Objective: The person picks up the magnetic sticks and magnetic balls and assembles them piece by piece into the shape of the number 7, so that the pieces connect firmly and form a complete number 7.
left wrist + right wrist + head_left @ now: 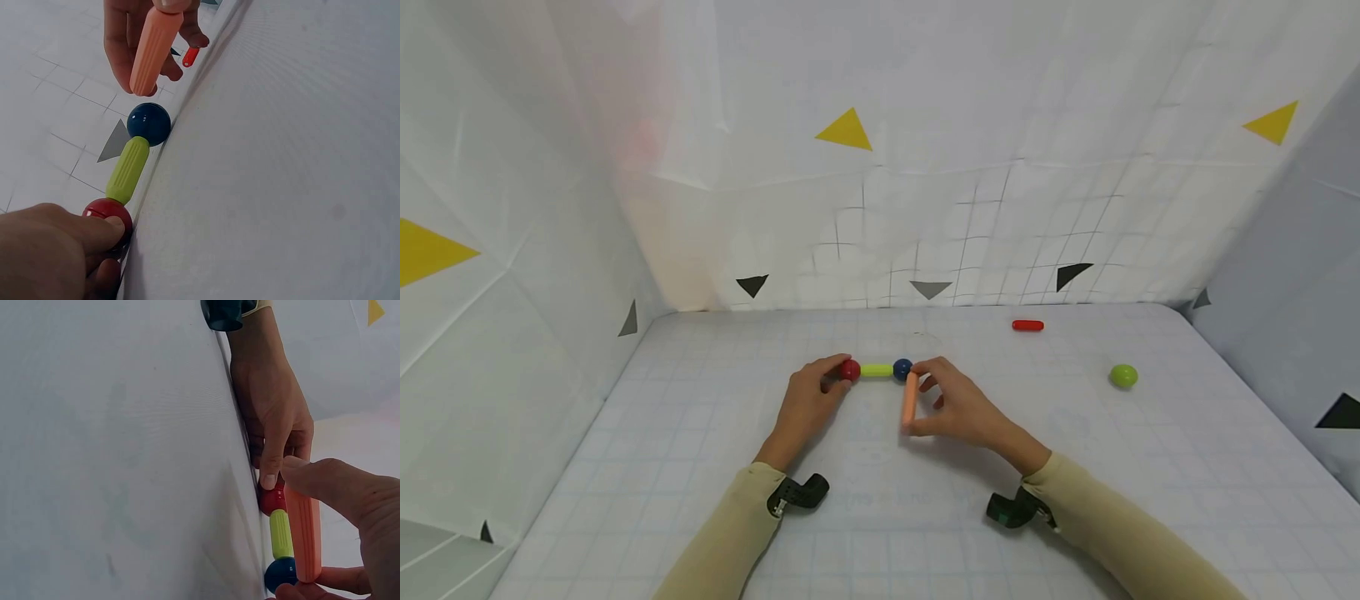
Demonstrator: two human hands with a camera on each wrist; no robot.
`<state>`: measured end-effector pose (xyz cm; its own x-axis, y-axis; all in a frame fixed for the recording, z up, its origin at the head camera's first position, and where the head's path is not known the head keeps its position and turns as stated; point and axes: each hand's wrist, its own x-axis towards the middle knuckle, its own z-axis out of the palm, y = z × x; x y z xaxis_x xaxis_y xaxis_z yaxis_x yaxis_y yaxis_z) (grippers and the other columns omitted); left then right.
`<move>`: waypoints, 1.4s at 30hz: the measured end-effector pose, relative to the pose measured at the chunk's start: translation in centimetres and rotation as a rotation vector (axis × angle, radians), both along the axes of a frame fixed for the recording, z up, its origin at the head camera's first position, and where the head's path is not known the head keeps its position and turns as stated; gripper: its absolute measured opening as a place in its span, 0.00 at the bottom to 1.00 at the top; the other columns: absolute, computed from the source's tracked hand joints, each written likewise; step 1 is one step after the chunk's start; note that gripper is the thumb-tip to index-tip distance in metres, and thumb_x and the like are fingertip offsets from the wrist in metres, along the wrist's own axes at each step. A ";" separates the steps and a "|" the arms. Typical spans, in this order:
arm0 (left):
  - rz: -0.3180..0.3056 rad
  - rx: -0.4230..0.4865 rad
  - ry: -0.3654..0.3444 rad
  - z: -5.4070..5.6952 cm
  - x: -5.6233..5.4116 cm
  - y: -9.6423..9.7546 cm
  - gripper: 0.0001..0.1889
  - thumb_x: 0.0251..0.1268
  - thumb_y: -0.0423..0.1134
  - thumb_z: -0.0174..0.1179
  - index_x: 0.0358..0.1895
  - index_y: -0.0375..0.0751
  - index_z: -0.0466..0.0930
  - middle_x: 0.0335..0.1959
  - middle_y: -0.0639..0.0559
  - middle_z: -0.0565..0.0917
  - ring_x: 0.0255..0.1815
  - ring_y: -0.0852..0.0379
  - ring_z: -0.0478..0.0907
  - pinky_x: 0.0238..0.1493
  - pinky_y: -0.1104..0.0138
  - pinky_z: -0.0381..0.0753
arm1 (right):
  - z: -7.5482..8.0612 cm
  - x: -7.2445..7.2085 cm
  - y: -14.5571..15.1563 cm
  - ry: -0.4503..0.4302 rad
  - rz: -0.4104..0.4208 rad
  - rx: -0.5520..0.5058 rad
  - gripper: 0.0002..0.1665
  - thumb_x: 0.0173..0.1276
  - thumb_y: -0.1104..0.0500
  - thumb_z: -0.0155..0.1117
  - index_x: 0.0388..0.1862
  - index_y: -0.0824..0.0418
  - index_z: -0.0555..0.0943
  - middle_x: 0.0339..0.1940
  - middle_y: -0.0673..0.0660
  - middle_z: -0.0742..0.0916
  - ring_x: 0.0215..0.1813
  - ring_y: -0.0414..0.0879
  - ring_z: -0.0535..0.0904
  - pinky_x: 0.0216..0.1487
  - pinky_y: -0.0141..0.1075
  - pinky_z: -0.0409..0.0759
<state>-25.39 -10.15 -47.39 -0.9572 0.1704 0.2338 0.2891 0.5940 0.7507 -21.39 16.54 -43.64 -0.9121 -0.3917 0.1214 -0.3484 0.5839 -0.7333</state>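
My left hand pinches a red ball between thumb and fingers. A yellow-green ribbed rod joins that ball to a dark blue ball, all three in one straight line on the table. In my right hand an orange ribbed rod is held by its two ends, thumb at the near end and fingers at the far one. Its far end is close beside the blue ball; the left wrist view shows the orange rod with a gap to the blue ball.
Toward the back right lies a red rod. A green ball sits farther right on the white gridded table. White sheeting with yellow and dark triangles rises at the back and both sides.
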 end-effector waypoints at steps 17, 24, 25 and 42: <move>-0.005 0.005 0.019 -0.1 0.1 0.0 0.23 0.70 0.33 0.69 0.66 0.48 0.83 0.55 0.51 0.86 0.42 0.53 0.76 0.44 0.61 0.77 | -0.6 0.2 -1.1 0.007 -0.006 0.004 0.47 0.52 0.54 0.88 0.67 0.63 0.74 0.60 0.56 0.76 0.55 0.51 0.78 0.48 0.41 0.83; -0.004 0.000 0.024 -0.1 0.1 0.0 0.23 0.69 0.33 0.69 0.67 0.48 0.83 0.56 0.50 0.86 0.42 0.53 0.77 0.44 0.61 0.78 | -0.8 0.1 -1.2 0.012 -0.006 0.007 0.46 0.53 0.55 0.87 0.67 0.64 0.74 0.59 0.56 0.76 0.53 0.51 0.78 0.47 0.42 0.82; -0.005 -0.002 0.026 -0.1 0.1 0.0 0.23 0.69 0.33 0.69 0.67 0.48 0.83 0.56 0.50 0.86 0.42 0.53 0.77 0.44 0.61 0.78 | -0.8 0.1 -1.2 0.015 -0.004 0.008 0.46 0.53 0.55 0.87 0.67 0.64 0.74 0.59 0.56 0.76 0.53 0.51 0.78 0.47 0.42 0.82; 0.003 -0.024 0.019 -0.1 0.0 0.0 0.23 0.70 0.34 0.69 0.67 0.48 0.82 0.57 0.50 0.85 0.43 0.53 0.77 0.45 0.61 0.78 | -0.9 0.2 -1.4 0.027 0.008 0.000 0.48 0.55 0.53 0.87 0.69 0.66 0.72 0.59 0.58 0.76 0.54 0.53 0.78 0.49 0.44 0.81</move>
